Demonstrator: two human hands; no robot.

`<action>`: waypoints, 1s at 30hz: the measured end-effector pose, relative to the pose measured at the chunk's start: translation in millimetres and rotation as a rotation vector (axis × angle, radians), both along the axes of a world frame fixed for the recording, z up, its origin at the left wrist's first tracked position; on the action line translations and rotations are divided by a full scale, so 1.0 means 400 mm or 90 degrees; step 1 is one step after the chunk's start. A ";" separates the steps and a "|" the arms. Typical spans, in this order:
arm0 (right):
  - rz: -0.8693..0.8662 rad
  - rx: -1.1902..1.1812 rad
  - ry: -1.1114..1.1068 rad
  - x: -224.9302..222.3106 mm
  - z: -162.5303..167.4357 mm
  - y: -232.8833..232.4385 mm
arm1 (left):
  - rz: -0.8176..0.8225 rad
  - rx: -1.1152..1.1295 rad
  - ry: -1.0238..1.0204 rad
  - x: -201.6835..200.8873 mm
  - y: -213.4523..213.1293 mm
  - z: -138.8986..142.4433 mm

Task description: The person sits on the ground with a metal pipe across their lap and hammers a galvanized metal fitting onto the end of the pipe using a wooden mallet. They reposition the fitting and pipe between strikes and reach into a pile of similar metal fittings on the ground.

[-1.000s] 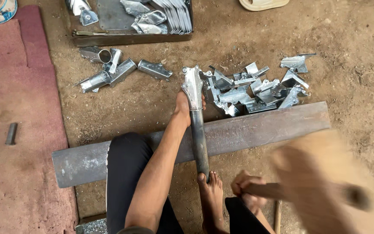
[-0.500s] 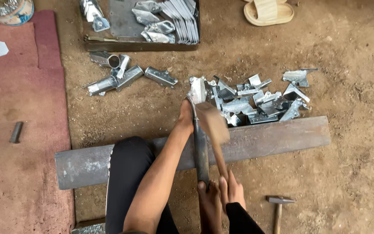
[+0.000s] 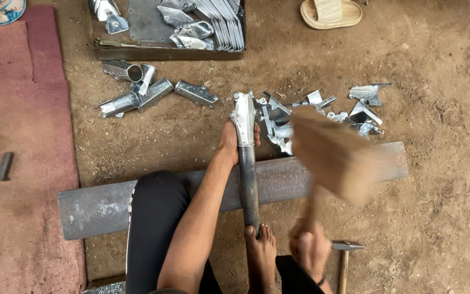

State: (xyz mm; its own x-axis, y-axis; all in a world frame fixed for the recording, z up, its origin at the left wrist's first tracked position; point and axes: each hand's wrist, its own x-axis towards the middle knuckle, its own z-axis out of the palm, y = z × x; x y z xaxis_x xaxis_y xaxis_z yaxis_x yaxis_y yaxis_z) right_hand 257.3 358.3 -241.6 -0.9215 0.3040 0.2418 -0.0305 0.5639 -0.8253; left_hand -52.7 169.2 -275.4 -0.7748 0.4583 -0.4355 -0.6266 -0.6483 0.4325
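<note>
My left hand (image 3: 229,142) grips a dark metal pipe (image 3: 249,188) just below the shiny sheet-metal bracket (image 3: 243,117) fitted on its far end. The pipe lies across a long steel beam (image 3: 99,204) and its near end rests against my bare foot (image 3: 260,256). My right hand (image 3: 311,247) holds the handle of a wooden mallet (image 3: 335,155), whose blurred head hangs to the right of the pipe, over the beam.
A pile of bent metal pieces (image 3: 322,111) lies beyond the beam. Finished brackets (image 3: 142,92) lie at the left, a tray of sheet parts (image 3: 175,27) behind them. A steel hammer (image 3: 345,256) rests at the right, a sandal (image 3: 330,13) at the top, a red mat (image 3: 17,136) at the left.
The mallet swung from low right onto the bracket end, then lifted away to the right of the pipe. My left hand keeps hold of the pipe.
</note>
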 end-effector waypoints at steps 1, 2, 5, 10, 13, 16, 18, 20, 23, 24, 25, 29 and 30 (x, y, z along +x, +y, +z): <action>-0.002 0.140 0.060 0.002 -0.005 0.007 | 0.001 -0.012 -0.012 -0.006 0.004 -0.003; -0.003 0.280 0.118 0.002 -0.012 0.007 | 0.008 -0.021 -0.019 -0.009 0.008 -0.008; 0.135 -0.553 0.302 -0.009 -0.032 -0.030 | 0.020 -0.039 -0.023 -0.026 0.019 -0.029; -0.095 0.005 -0.174 -0.064 0.026 -0.066 | -0.009 -0.041 -0.077 -0.046 0.029 -0.058; 0.116 -0.285 -0.024 -0.089 0.078 -0.013 | 0.009 -0.057 -0.057 -0.049 0.034 -0.066; 0.286 -0.401 0.114 -0.099 0.071 0.029 | 0.001 -0.065 -0.056 -0.044 0.032 -0.071; 0.095 -0.170 -0.043 -0.084 0.011 -0.036 | 0.005 -0.057 -0.054 -0.039 0.028 -0.074; -0.092 0.065 -0.184 -0.079 -0.025 -0.086 | 0.017 -0.055 -0.060 -0.048 0.023 -0.076; -0.182 -0.097 -0.181 -0.063 -0.010 -0.085 | 0.031 -0.050 -0.084 -0.054 0.022 -0.078; -0.163 -0.134 -0.118 -0.067 0.006 -0.076 | 0.037 -0.035 -0.088 -0.056 0.022 -0.078; -0.105 -0.191 -0.007 -0.072 0.027 -0.058 | 0.034 -0.022 -0.097 -0.052 0.024 -0.080; 0.179 -0.423 0.298 -0.105 0.080 -0.044 | 0.035 -0.041 -0.102 -0.046 0.017 -0.079; 0.077 -0.313 0.197 -0.107 0.071 -0.070 | 0.032 -0.046 -0.101 -0.043 0.015 -0.077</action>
State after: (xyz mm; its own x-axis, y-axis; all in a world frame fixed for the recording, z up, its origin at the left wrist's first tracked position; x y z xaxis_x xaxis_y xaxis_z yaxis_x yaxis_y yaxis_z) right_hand 214.6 330.3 -213.3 -0.8656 0.3455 0.3623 -0.3517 0.0953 -0.9312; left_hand -69.9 175.3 -306.3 -0.7154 0.3836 -0.5840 -0.6577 -0.6517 0.3777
